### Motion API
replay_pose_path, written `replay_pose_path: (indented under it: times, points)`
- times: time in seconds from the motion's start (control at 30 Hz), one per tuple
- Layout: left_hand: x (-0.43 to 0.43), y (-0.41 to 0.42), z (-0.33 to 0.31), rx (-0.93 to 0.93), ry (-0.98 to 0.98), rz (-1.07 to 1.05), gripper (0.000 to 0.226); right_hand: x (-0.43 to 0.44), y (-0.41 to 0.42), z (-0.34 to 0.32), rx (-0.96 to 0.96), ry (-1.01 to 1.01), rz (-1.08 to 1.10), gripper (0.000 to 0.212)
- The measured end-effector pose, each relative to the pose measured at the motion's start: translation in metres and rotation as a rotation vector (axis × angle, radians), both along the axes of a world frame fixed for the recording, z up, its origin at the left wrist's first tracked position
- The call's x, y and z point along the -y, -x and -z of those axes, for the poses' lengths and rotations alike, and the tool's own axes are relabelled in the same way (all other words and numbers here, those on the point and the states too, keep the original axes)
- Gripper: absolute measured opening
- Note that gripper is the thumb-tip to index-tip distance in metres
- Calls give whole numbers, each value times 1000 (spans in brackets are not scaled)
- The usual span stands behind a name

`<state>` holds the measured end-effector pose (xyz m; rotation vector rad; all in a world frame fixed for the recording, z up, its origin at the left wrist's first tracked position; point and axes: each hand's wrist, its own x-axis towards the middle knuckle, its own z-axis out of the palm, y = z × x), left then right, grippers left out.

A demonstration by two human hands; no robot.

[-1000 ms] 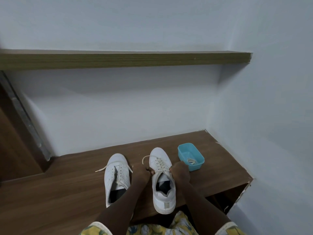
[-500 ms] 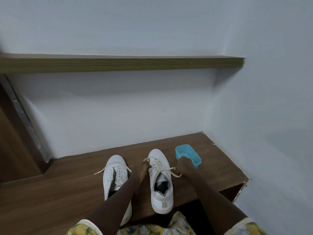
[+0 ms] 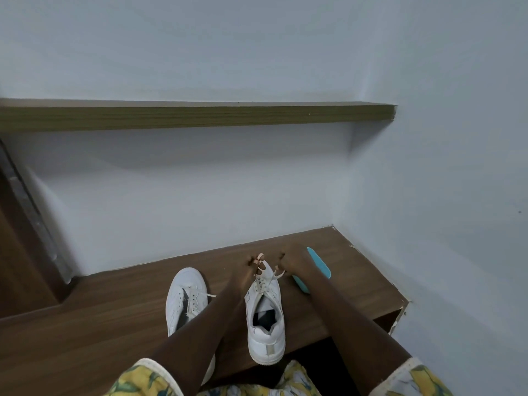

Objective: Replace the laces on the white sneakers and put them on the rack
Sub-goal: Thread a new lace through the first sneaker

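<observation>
There is one view only, from a wide lens on the person's head. It looks forward and down into a room corner, close over a brown ledge (image 3: 100, 324). Both forearms run up from the near edge to the left hand (image 3: 248, 268) and right hand (image 3: 294, 262), which meet low in the centre of the frame at a lace (image 3: 278, 273). The far wall (image 3: 200, 195) and a shelf (image 3: 200, 117) fill the upper half, and the right wall closes that side.

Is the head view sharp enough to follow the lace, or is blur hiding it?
Head view: lace and left hand blurred at the sneaker toe, right hand too; shelf edge slightly bowed by the wide lens; soft shadow beneath it; no glare.
</observation>
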<state>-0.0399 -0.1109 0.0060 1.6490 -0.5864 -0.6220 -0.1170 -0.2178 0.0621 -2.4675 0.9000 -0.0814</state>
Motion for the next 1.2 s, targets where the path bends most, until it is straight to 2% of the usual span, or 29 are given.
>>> replay_pose_path:
  times: [0.07,0.17,0.27,0.33,0.47,0.5,0.53,0.6,0.67,0.77,0.83,0.93,1.03,1.13,1.2]
  points:
    - [0,1,2,35,-14,-28,14,-2,-1,-5,9,29,-36,15]
    - [0,4,6,76,-38,2,15,-7,-5,-14,34,30,-89,16]
    - [1,6,6,99,-86,37,27,-11,-10,-21,60,-15,-120,10]
    - [1,5,5,52,-108,32,33,-12,-15,-22,71,-41,-124,13]
    - [-4,9,7,-146,-37,-3,16,-12,-20,-20,110,-72,-136,8]
    - [-5,9,9,-152,-29,-4,15,-11,-22,-18,123,-75,-140,17]
    - [-7,10,9,-145,-9,-2,15,-11,-22,-16,132,-70,-146,21]
    - [-7,11,9,-86,16,13,14,-11,-21,-12,160,-75,-148,7]
    - [-4,8,13,38,6,4,18,-11,-19,-9,226,-126,-124,2]
    - [-1,4,19,65,-4,-26,22,-10,-16,-1,300,-200,-45,25]
    - [0,0,23,63,-15,-24,24,-7,-14,4,279,-231,-34,25]
    - [2,-5,28,-21,3,-47,25,-6,-7,15,222,-268,-79,12]
    - [2,-5,25,-106,27,-64,34,-2,-5,26,276,-272,-52,17]
    - [4,-5,25,-198,89,-41,35,-2,-5,26,313,-361,10,7]
    - [4,-6,24,-247,130,-51,30,-6,-8,25,348,-476,86,29]
